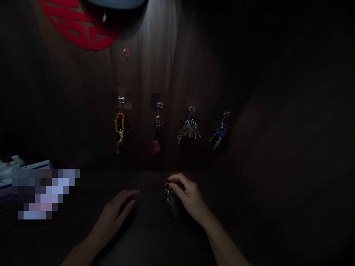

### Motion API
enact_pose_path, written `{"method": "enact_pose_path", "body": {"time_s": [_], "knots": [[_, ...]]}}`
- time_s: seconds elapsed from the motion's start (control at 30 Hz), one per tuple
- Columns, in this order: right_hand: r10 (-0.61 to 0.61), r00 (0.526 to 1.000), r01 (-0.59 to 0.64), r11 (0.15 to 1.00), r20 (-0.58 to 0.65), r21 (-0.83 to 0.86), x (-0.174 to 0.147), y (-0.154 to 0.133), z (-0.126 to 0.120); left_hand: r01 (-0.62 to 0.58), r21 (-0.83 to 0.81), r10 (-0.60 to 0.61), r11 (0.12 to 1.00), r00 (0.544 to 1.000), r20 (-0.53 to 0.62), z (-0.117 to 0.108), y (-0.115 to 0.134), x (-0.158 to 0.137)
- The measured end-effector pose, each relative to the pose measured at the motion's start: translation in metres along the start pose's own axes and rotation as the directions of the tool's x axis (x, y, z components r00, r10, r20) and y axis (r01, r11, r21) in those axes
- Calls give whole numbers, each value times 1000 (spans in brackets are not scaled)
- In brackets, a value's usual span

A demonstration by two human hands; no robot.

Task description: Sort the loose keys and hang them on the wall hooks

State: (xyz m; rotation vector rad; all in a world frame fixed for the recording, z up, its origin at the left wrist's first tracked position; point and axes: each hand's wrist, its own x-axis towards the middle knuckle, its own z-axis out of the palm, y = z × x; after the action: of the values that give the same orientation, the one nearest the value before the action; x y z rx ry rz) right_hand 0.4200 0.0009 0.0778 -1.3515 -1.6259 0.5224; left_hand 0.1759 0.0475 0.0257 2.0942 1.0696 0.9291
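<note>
My right hand (188, 195) pinches the ring of a small bunch of keys (172, 203) between thumb and fingers; the keys hang below it, dim and blurred. To the left, my left hand (115, 208) hovers over the dark surface with thumb and fingers apart, holding nothing. On the wooden panel ahead, several metal hooks carry keys: a yellow and red braided cord (120, 127), a key ring with a red tag (156, 145), a large bunch of keys (190, 129), and keys with a blue head (222, 133).
A dark surface (133, 236) spreads under my hands. At the left lie boxes (39, 164) beside a white container (7, 170), partly covered by a blurred patch. Up on the panel are a red round paper cutout (94, 42), a pink hook (127, 52) and a dark rounded object (119, 3).
</note>
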Motion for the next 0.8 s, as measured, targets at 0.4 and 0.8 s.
{"method": "enact_pose_path", "body": {"time_s": [0.4,0.8], "knots": [[76,976,-149,914,202,377,14,-3,76,166,-291,-152,942,986,70,5,12,3],[128,989,-142,967,78,212,5,6,87,258,-419,-262,871,964,49,4,11,7]]}}
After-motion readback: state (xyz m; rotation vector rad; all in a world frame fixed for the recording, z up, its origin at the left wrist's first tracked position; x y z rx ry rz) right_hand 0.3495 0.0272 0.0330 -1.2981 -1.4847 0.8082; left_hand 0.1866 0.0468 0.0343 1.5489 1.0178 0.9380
